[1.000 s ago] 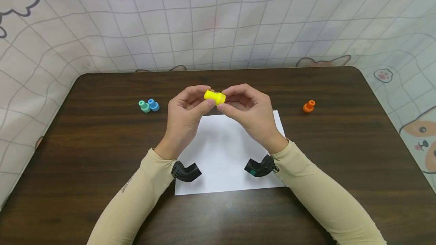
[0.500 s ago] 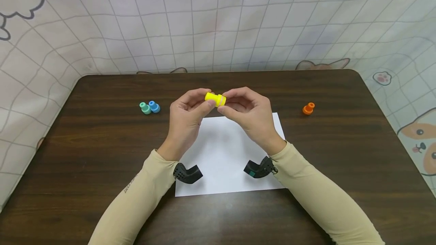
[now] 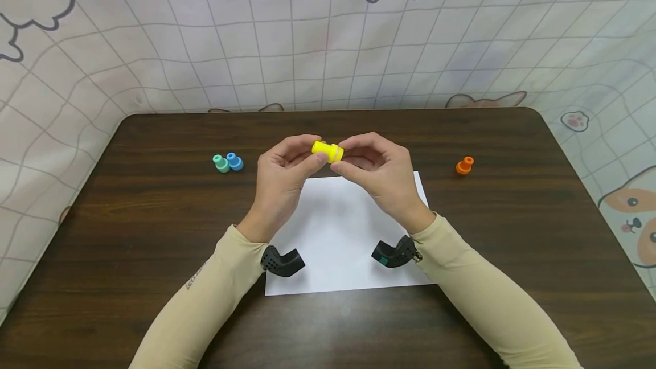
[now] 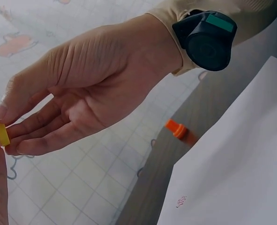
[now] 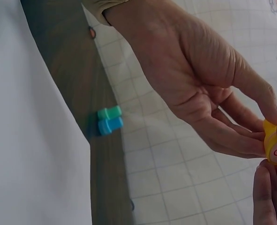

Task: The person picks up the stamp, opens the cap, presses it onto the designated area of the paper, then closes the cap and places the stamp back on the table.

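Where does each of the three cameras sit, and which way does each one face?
Head: above, facing forward and down at the table; both hands pinch the yellow stamp, sleeves show.
Left wrist: on the left wrist, faces the right hand, its wrist camera and the orange stamp.
Right wrist: on the right wrist, faces the left hand and the green and blue stamps.
Shared: yellow stamp and white paper in all views.

Bright, even overhead light with soft shadows; head view bends at the edges, wrist views slightly blurred.
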The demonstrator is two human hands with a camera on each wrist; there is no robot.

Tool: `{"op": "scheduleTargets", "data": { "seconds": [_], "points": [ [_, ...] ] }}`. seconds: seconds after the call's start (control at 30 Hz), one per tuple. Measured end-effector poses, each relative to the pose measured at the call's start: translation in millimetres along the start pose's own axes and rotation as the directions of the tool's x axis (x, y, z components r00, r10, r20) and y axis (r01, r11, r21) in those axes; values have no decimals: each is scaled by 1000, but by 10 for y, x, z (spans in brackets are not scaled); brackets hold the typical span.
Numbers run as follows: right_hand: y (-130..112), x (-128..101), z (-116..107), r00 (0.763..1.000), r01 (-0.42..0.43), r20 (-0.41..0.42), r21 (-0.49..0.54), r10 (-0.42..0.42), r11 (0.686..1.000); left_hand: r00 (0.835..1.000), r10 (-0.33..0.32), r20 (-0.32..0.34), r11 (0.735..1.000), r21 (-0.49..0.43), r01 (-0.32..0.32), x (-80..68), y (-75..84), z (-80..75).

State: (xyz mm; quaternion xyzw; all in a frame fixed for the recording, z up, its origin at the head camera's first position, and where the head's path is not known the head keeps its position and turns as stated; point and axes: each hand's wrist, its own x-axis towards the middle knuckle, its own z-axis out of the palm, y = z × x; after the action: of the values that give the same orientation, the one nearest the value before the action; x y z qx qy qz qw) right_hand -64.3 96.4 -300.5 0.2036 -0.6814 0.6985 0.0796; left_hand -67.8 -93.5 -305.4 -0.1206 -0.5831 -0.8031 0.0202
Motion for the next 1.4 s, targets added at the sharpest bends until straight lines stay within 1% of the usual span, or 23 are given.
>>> {"op": "scheduleTargets", "data": {
  "seconds": [0.13,0.3,0.6,0.8,1.0,1.1,1.2,1.4],
  "points": [
    [-2,-16,-39,1000,11,3,-9,-11,1000,1000,-3,-3,1000,22,3,11,-5,23],
    [0,-48,-106,1000,21,-6,-45,-21,999,1000,8,4,996,86,-8,27,-14,17],
    [-10,-83,-276,999,36,-33,-123,-41,992,1000,14,16,989,146,-16,79,-31,-48],
    [0,-113,-428,997,31,-62,-144,-40,989,999,7,31,984,178,-12,110,-55,-100],
    [-1,-158,-584,996,14,-88,-149,-28,989,999,-17,33,975,222,9,139,-83,-120],
    [-4,-178,-658,995,13,-98,-121,-25,993,999,-27,30,967,253,18,154,-105,-132],
    [-18,-194,-724,994,20,-104,-69,-27,997,999,-38,32,962,272,28,176,-135,-149],
    [-65,-235,-865,990,41,-132,-79,-52,996,997,-54,49,932,360,32,208,-199,-182]
  ]
}}
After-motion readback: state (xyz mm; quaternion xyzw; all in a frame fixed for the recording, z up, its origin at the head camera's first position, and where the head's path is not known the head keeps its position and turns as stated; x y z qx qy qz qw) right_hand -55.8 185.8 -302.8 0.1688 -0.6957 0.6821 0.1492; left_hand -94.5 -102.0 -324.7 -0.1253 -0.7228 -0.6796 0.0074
